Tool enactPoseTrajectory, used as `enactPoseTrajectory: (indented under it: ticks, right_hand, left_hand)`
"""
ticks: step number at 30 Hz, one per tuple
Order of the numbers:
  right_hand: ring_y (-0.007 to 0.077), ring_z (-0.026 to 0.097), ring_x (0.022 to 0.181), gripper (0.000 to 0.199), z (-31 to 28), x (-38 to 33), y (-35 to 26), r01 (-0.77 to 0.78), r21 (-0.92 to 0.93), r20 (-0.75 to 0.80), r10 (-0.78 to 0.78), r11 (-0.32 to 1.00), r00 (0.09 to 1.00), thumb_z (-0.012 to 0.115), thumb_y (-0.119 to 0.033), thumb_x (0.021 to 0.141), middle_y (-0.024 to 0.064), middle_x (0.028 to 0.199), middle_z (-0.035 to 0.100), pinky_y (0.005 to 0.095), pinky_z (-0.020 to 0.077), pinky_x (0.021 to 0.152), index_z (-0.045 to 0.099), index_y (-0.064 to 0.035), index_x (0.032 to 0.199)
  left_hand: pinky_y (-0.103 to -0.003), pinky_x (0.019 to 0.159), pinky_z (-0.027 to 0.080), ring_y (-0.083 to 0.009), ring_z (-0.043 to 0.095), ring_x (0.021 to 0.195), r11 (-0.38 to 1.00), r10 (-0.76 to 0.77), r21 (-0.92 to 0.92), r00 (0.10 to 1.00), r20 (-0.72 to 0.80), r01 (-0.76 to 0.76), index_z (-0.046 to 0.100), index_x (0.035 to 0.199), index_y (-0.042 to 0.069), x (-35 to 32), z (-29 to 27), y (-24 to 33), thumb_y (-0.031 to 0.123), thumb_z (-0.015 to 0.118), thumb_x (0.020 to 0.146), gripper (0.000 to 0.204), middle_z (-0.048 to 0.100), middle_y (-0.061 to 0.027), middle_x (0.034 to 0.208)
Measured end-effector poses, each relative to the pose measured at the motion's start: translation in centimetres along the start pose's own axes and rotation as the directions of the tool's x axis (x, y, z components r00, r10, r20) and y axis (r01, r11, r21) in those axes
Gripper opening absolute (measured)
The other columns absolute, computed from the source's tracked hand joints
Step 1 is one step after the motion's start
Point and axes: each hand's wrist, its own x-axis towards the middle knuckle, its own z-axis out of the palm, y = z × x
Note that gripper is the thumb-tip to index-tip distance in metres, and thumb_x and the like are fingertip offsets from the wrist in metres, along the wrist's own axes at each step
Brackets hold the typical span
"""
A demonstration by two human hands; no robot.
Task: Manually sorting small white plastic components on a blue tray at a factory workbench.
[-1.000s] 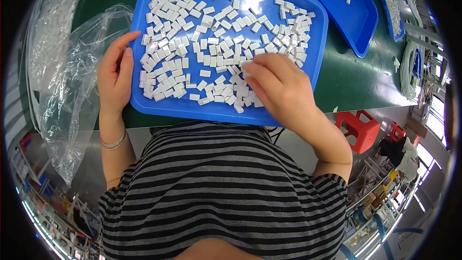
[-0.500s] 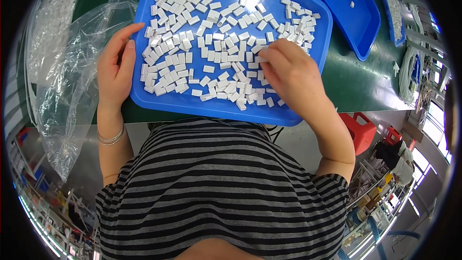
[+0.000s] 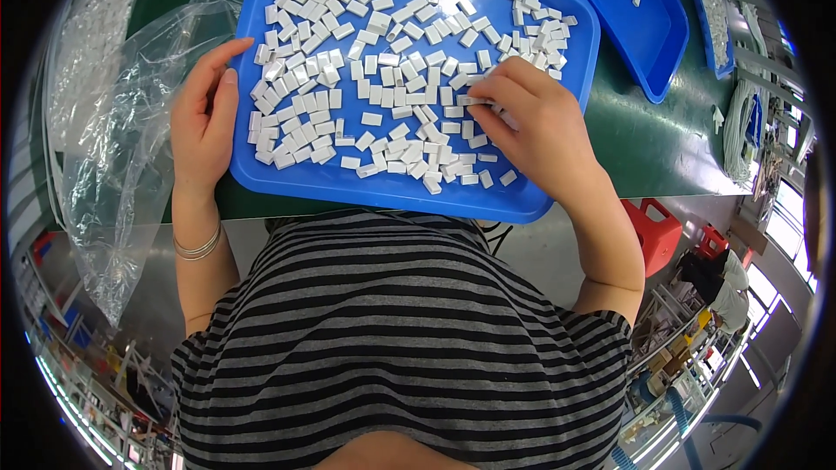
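In front of me a large blue tray (image 3: 392,198) lies tilted a little on the table. Spread over it are many small white rectangular plastic pieces (image 3: 372,118), some with open ends, mostly one layer deep. My left hand (image 3: 202,126) is at the tray's left rim, index finger stretched and thumb apart, fingertips against the edge. Over the right half of the tray, my right hand (image 3: 542,122) pinches a small white plastic piece (image 3: 473,100) between thumb and fingers. The hand hides some pieces beneath it.
A second blue tray (image 3: 655,78) with a few white pieces stands at the far right, beside another tray of pieces (image 3: 707,13). Clear plastic bags (image 3: 122,157) lie to the left. The green tabletop (image 3: 636,161) ends near my body. A red stool (image 3: 655,235) stands below right.
The large tray and its pieces have shifted slightly left and nearer the front. My left hand has moved left with the rim. My right hand stays over the same area, still pinching.
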Motion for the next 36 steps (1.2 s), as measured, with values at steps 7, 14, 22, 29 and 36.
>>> enactPoseTrajectory:
  ticks: [7,14,22,29,36]
  right_hand:
    - [0.0257,0.064,0.076,0.016,0.2,1.1,-0.7,0.106,-0.291,0.161,-0.061,0.951,0.985,0.071,-0.007,0.077,0.0061,0.088,0.061,0.0349,0.0541,0.067,0.066,-0.0064,0.092]
    - [0.0226,0.065,0.079,0.016,1.0,0.7,0.2,0.112,-0.356,0.066,-0.095,0.928,0.993,0.071,-0.007,0.077,0.0053,0.089,0.06,0.0327,0.0546,0.064,0.065,-0.0066,0.091]
    - [0.0227,0.065,0.077,0.015,0.3,1.1,0.5,0.15,-0.343,0.085,-0.128,0.927,0.988,0.072,-0.007,0.079,0.0051,0.088,0.06,0.0309,0.0535,0.061,0.065,-0.0064,0.092]
    - [0.0119,0.061,0.07,0.012,-4.2,-1.2,1.8,-0.161,0.067,-0.131,0.169,0.985,0.977,0.071,-0.006,0.084,0.0037,0.091,0.069,0.0226,0.0475,0.06,0.07,-0.0034,0.096]
    - [0.0125,0.065,0.081,0.029,-10.4,-0.5,15.2,-0.532,-0.096,-0.555,0.398,0.842,0.73,0.074,-0.026,0.087,0.0056,0.091,0.072,0.0231,0.0499,0.072,0.073,-0.0079,0.109]
  left_hand:
    - [-0.021,0.08,0.045,-0.0081,0.058,0.09,1.0,0.005,-0.019,1.0,-0.015,-0.006,0.062,0.122,0.0,0.0,0.1,-0.2,0.004,0.047,0.098,0.028,0.067,-0.0065,0.109]
    - [-0.02,0.078,0.043,-0.0071,0.055,0.087,0.999,0.033,-0.012,0.999,-0.037,-0.033,0.062,0.122,0.0,0.1,0.4,-0.1,0.005,0.048,0.098,0.028,0.066,-0.0051,0.107]
    - [-0.02,0.074,0.041,-0.0057,0.052,0.083,0.999,0.039,-0.008,0.999,-0.024,-0.039,0.062,0.123,0.0,0.1,0.2,-0.5,0.005,0.047,0.098,0.029,0.065,-0.0038,0.104]
    - [-0.019,0.072,0.04,-0.0044,0.051,0.081,0.999,0.015,-0.03,0.999,-0.042,-0.017,0.061,0.123,0.001,0.0,0.3,-0.2,0.005,0.047,0.098,0.029,0.065,-0.0028,0.103]
    - [-0.018,0.074,0.041,-0.0045,0.052,0.083,1.0,0.007,-0.024,1.0,-0.005,-0.007,0.061,0.123,0.0,0.1,0.1,-0.7,0.005,0.046,0.099,0.029,0.064,-0.0039,0.107]
